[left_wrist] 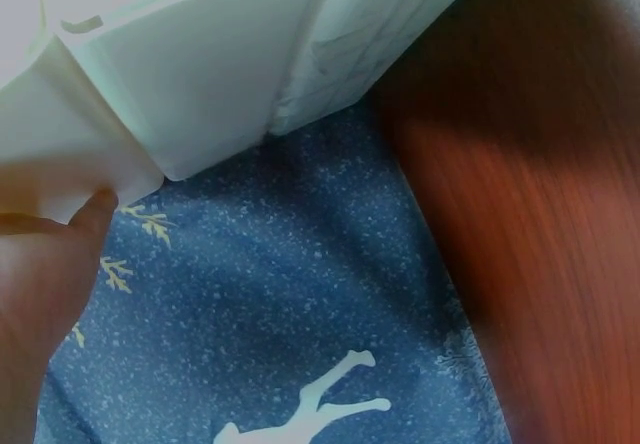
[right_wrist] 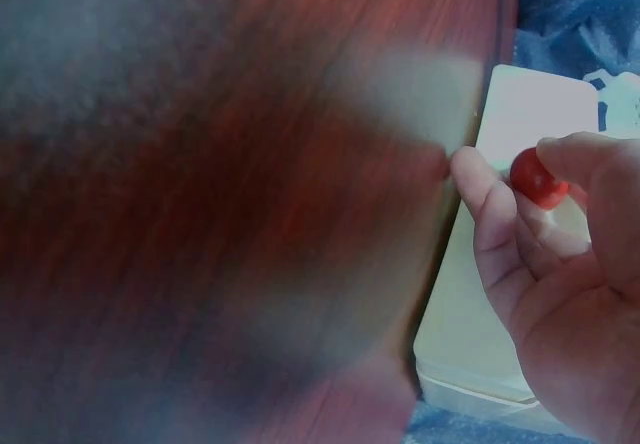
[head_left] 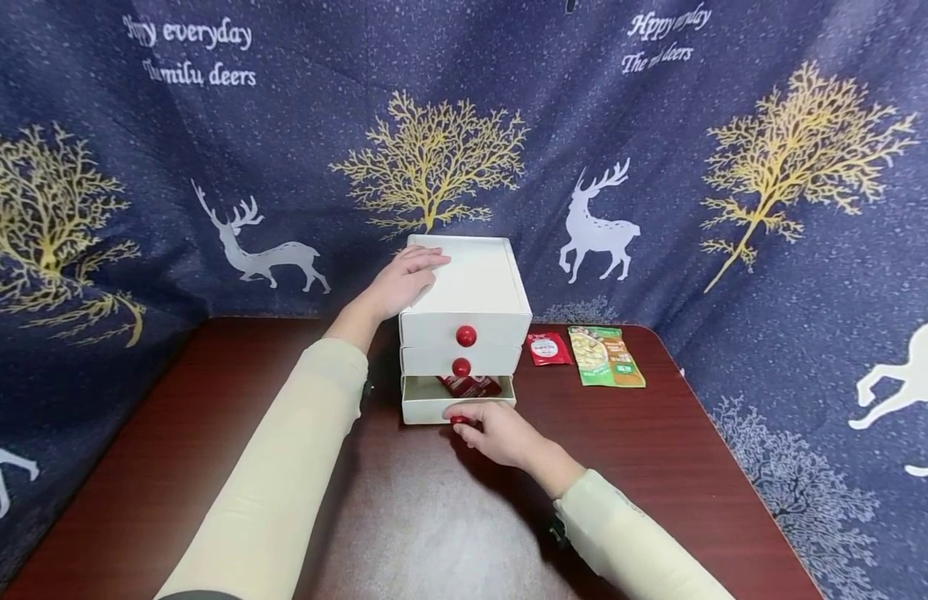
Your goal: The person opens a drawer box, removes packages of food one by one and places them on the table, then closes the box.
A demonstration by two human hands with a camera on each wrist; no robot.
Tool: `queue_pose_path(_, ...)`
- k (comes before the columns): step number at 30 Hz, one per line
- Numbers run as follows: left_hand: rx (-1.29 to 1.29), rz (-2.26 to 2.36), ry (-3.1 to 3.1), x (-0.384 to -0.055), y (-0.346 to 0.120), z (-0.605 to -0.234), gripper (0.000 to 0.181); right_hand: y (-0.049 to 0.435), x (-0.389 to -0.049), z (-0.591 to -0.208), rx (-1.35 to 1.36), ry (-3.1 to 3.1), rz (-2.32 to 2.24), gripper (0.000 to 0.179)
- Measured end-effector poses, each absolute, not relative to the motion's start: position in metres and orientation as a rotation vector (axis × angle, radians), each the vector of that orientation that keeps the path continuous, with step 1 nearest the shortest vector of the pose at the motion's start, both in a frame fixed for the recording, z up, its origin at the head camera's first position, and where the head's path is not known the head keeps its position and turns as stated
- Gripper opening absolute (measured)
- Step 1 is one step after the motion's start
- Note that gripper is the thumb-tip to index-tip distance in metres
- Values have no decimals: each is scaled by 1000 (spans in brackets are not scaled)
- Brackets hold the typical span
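A white three-drawer box (head_left: 479, 279) stands on the table, with red round knobs on its drawers. My left hand (head_left: 407, 282) rests on the left side of its top, fingers extended; the left wrist view catches only part of that hand (left_wrist: 45, 289) against the white box. The bottom drawer (head_left: 422, 412) is pulled out, and a dark red packet (head_left: 471, 386) lies inside it. My right hand (head_left: 501, 432) pinches that drawer's red knob (right_wrist: 538, 176) between thumb and fingers. The upper two drawers are closed.
To the right of the box, a small red packet (head_left: 549, 349) and a green and orange food pouch (head_left: 606, 357) lie on the brown wooden table (head_left: 659, 467). A blue cloth (head_left: 464, 58) with deer and trees hangs behind the table.
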State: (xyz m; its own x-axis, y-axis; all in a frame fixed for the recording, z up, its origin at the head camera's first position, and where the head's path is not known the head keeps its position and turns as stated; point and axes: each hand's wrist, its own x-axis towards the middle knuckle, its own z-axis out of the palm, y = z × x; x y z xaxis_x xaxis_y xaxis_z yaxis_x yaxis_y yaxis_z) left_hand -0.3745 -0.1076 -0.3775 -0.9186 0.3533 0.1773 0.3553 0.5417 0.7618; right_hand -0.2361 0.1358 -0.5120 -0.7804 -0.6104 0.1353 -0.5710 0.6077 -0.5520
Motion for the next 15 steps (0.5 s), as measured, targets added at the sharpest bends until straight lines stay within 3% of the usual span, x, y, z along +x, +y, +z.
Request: queue_pose_path(15,-633,-1375,-2749,-374,-108,-378,50,138,-222,-514,-1043,2784,-879,28)
